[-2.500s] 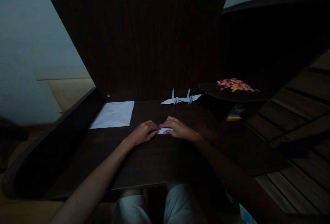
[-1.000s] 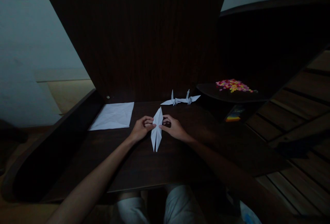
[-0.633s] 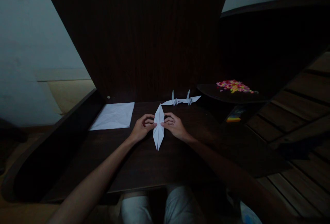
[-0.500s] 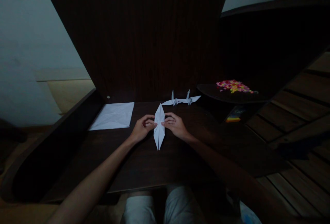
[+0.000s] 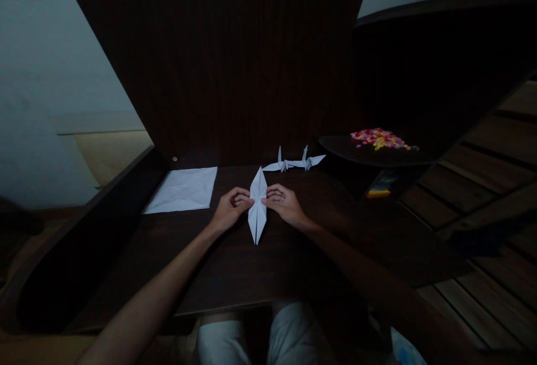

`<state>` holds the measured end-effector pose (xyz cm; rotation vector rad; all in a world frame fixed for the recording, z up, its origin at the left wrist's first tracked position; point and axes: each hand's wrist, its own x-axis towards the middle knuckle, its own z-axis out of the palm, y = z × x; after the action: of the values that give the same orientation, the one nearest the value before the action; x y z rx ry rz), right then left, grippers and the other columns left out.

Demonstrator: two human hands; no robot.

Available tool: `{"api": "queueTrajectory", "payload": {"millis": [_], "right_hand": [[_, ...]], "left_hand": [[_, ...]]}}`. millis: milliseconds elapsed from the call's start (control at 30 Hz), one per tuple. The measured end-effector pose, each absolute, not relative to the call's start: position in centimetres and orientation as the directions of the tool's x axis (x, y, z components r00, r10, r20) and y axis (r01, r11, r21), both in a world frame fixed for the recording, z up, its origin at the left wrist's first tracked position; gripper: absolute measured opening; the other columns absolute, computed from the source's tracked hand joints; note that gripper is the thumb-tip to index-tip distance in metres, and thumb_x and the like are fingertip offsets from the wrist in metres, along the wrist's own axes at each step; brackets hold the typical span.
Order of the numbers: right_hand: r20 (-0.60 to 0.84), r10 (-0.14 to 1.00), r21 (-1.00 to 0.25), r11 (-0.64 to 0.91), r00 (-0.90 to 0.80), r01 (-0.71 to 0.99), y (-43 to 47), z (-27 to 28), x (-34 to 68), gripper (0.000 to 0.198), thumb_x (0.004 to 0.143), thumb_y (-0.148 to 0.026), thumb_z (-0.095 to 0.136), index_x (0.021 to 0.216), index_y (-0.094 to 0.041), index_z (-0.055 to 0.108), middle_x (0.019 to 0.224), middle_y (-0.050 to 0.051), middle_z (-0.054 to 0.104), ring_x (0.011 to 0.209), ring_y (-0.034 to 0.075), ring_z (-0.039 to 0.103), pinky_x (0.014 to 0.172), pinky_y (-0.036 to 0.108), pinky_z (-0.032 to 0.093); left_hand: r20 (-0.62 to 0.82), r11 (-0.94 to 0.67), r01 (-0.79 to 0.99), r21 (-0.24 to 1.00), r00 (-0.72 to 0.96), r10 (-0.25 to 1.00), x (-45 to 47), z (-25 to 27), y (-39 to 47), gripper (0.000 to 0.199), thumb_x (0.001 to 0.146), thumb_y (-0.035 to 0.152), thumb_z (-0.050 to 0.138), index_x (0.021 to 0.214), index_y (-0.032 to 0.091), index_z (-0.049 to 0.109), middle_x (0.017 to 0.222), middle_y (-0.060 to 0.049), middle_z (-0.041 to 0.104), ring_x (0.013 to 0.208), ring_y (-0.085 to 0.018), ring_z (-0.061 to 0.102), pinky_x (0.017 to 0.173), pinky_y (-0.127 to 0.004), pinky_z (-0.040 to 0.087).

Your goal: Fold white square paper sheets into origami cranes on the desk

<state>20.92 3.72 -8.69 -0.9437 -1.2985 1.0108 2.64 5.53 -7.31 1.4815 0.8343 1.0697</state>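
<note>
A long, narrow, diamond-shaped piece of folded white paper (image 5: 257,208) is lying flat on the dark brown wooden desk (image 5: 235,270), near the desk's middle, with one sharp tip pointing toward 12 o'clock and the other toward 6 o'clock. The left hand (image 5: 230,210) is sitting just at 9 o'clock of the folded paper, its fingertips curling in and pinching the paper's left edge at the waist. The right hand (image 5: 284,204) is sitting just at 3 o'clock of it, its fingertips pressing and pinching the right edge at the same height, so that both hands are meeting across the middle of the piece. At 12 to 1 o'clock from the folded paper, near the desk's back panel, two small white paper cranes (image 5: 294,161) are standing side by side, wings touching or nearly so; the dim light is not allowing a firmer finding. At 10 o'clock, well apart from the hands, a flat white square sheet of paper (image 5: 182,190) is lying on the desk. At 2 o'clock, on a dark rounded side shelf (image 5: 335,146), a heap of small pink and yellow bits (image 5: 380,137) is resting. Below that shelf a small rainbow-striped object (image 5: 378,192) is showing, too dark to identify.
</note>
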Motion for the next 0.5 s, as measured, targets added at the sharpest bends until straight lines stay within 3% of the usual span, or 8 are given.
{"api": "queueTrajectory", "payload": {"millis": [200,500], "right_hand": [[0.317,0.947,-0.948,0.318,0.048,-0.015,3.41,-8.50,20.59,0.030,0.061,-0.030,0.077,0.079,-0.019,0.056,0.075,0.000,0.060,0.068,0.012,0.059,0.063,0.026,0.050],[0.279,0.960,-0.958,0.280,0.023,-0.061,3.08,-8.42,20.43,0.029,0.059,-0.033,0.079,0.070,-0.018,0.056,0.071,-0.001,0.060,0.068,0.013,0.060,0.066,0.028,0.049]], "left_hand": [[0.235,-0.258,0.040,0.965,0.290,0.928,2.73,-7.30,5.52,0.029,0.065,0.039,0.075,0.070,0.014,0.060,0.067,0.000,0.061,0.062,-0.011,0.056,0.060,-0.023,0.045],[0.261,-0.304,0.129,0.944,0.272,0.926,2.56,-7.22,5.26,0.028,0.068,0.039,0.072,0.066,0.014,0.059,0.063,0.001,0.058,0.058,-0.011,0.052,0.055,-0.022,0.040]]}}
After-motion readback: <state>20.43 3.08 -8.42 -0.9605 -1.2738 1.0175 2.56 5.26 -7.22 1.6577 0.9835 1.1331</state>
